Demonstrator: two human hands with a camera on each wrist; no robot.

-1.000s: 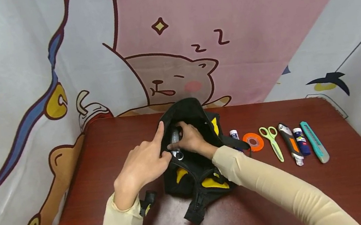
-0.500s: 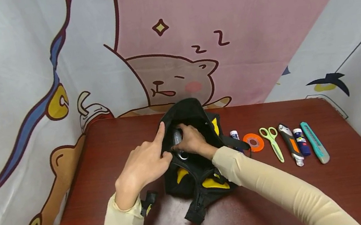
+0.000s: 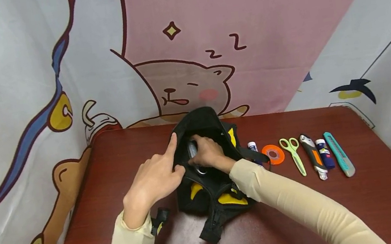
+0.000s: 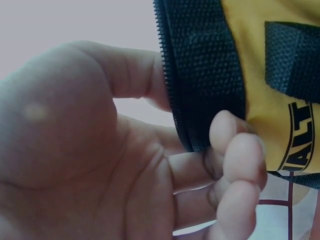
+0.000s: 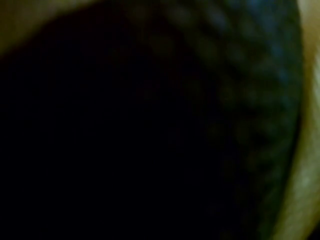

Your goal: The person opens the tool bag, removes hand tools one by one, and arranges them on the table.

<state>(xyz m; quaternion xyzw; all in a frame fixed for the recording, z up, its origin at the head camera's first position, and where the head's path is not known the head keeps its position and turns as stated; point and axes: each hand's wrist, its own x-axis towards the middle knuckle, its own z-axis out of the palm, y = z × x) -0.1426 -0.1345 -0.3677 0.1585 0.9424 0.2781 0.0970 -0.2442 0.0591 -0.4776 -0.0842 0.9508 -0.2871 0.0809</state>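
A black and yellow tool bag (image 3: 195, 118) stands on the table with its mouth open. My left hand (image 3: 154, 174) holds the left side of its rim; in the left wrist view, thumb and curled fingers (image 4: 243, 155) grip the zippered edge (image 4: 200, 75). My right hand (image 3: 205, 152) reaches inside the bag and grips a long grey thing (image 3: 192, 150) with a shiny metal ring at its near end. Its kind is hard to make out, as the hand and bag cover part of it. The right wrist view is mostly dark, with blurred black weave (image 5: 250, 100).
Right of the bag lie a glue stick (image 3: 252, 146), an orange tape roll (image 3: 273, 154), green scissors (image 3: 293, 156), a grey and orange utility knife (image 3: 313, 155), another glue stick (image 3: 325, 154) and a teal cutter (image 3: 339, 154). Black straps (image 3: 211, 229) trail on the table (image 3: 382, 203).
My right hand has lowered the grey thing slightly deeper into the bag, and its ring end now shows less. My left hand keeps its hold on the rim.
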